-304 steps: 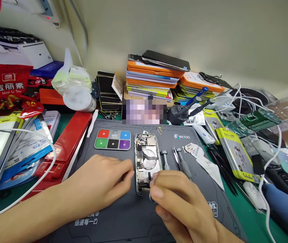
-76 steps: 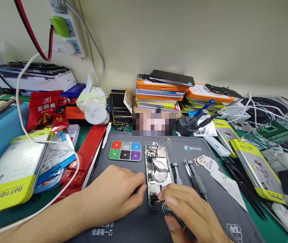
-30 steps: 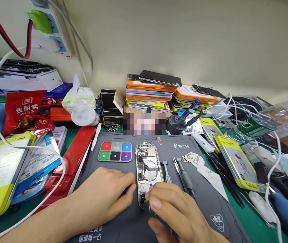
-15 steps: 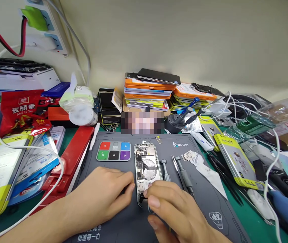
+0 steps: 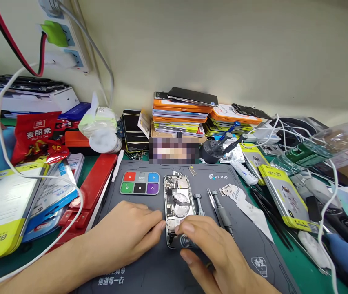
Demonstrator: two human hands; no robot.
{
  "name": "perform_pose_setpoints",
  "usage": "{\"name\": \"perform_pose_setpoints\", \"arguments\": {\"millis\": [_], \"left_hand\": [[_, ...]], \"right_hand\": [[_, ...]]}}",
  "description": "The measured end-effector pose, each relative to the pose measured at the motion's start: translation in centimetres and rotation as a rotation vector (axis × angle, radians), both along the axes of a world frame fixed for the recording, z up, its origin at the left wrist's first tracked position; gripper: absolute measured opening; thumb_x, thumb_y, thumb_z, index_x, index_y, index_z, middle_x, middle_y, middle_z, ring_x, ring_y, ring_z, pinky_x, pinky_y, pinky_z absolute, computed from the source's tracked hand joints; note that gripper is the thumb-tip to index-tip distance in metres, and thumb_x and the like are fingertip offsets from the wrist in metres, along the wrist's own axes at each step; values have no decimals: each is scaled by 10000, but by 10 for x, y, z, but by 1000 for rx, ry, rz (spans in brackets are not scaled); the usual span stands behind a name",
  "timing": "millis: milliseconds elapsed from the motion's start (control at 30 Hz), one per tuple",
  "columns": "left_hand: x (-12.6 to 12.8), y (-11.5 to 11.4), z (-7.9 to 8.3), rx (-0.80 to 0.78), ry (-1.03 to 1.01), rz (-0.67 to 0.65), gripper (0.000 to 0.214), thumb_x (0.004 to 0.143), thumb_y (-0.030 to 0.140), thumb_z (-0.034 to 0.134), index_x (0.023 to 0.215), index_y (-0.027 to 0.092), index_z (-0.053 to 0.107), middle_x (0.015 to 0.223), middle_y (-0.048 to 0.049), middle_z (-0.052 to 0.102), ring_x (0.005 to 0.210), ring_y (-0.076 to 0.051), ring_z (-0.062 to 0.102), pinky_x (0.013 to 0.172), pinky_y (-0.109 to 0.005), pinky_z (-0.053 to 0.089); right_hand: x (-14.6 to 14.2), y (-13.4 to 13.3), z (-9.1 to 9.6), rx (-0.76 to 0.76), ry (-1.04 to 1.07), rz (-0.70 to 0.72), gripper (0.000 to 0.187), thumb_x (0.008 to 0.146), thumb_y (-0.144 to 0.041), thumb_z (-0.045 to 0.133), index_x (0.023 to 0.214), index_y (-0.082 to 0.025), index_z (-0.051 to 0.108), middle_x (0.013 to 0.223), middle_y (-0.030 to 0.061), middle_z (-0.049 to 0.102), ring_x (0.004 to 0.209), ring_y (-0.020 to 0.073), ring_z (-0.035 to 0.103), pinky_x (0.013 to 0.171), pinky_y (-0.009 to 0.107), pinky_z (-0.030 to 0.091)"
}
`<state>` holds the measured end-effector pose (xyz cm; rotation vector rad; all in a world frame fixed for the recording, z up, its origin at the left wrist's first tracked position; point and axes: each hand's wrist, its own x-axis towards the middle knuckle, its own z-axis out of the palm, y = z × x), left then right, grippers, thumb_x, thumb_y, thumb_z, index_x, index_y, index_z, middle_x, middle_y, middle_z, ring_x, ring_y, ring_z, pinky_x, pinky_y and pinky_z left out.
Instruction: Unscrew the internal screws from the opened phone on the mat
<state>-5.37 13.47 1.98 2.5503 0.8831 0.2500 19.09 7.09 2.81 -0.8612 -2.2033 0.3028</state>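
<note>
An opened phone (image 5: 181, 202) lies face up on the grey work mat (image 5: 143, 273), its circuit board and a round coil-like part exposed. My left hand (image 5: 131, 230) is closed, with thumb and forefinger pressed against the phone's lower left edge, steadying it. Over the phone's bottom end, my right hand (image 5: 216, 249) is curled around a small screwdriver (image 5: 186, 241); its ringed round end shows between the fingers, while its tip is hidden. Right of the phone lie two grey screwdrivers, one short (image 5: 198, 204) and one longer (image 5: 222, 210), and metal tweezers (image 5: 216, 208).
A tray with coloured squares (image 5: 139, 183) sits left of the phone. Red tool (image 5: 85, 200) and battery packs (image 5: 5, 208) line the left side. Stacked boxes (image 5: 180, 116) and a round tool holder (image 5: 213, 152) stand behind; black tweezers (image 5: 271, 216) and cables lie right.
The view has shifted slightly, moving the surroundings a little to the right. My right fingers have tilted or opened slightly, showing more of the screwdriver's end. My left hand stays at the phone's edge.
</note>
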Motion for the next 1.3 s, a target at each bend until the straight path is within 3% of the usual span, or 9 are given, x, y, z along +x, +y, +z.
{"name": "perform_pose_setpoints", "arguments": {"millis": [133,300,433,600,733,900,1067,1200,1300], "left_hand": [[1,0,0,40,39,-38,323,1115,282,391,817,234,507,750,34,655,679,-177,607,641,-351,342],[1,-1,-3,85,134,-25,344,1031,270,453,691,215,465,622,11,618,573,-170,564,574,-364,223],[-1,-3,-4,109,154,-27,333,989,255,487,659,208,486,583,-1,627,527,-165,556,561,-365,144],[0,-3,-4,163,166,-50,356,1008,249,477,664,206,556,613,-10,691,536,-163,618,561,-360,143],[0,-3,-4,197,171,-59,390,1042,253,453,691,212,618,651,-16,728,568,-179,666,558,-360,158],[-1,-3,-3,210,174,-50,404,1061,278,460,732,214,684,690,-38,756,606,-218,702,551,-352,182],[-1,-3,0,209,196,-37,377,1061,277,510,761,200,724,714,-45,770,648,-234,730,563,-308,339],[-1,-4,3,200,229,-38,305,1071,297,589,829,177,731,745,-12,752,689,-194,719,678,-321,533],[0,-4,7,197,251,-38,302,1084,347,631,865,158,716,790,1,736,742,-162,715,789,-356,606]], "right_hand": [[6,-3,-7,-106,138,-106,570,1045,-65,546,1586,-220,454,1223,88,736,1128,202,726,1003,318,628],[28,17,1,-179,451,-520,556,1120,-294,491,1660,-354,372,1065,48,646,930,211,688,809,339,604],[48,45,14,-213,44,-670,483,1083,-368,473,1557,-279,479,888,1,564,753,198,608,734,332,533],[64,61,19,-299,-221,-668,450,975,-242,460,1393,-212,621,751,-24,597,608,197,595,611,313,461],[72,59,29,-367,-420,-604,533,951,-230,499,1473,-213,608,796,-4,721,611,219,663,637,323,488],[77,46,35,-393,-574,-573,480,1038,-308,455,1478,-211,622,1177,99,812,957,293,792,853,388,582],[75,33,36,-366,-619,-582,504,1105,-425,375,1526,-244,584,1489,94,699,1290,314,715,1058,450,568],[66,20,48,-336,-605,-665,519,1119,-457,326,1515,-266,601,1400,87,751,1130,307,777,954,442,603],[57,15,55,-349,-600,-718,488,1104,-482,347,1371,-282,703,1199,58,831,957,283,808,797,377,608]]}}
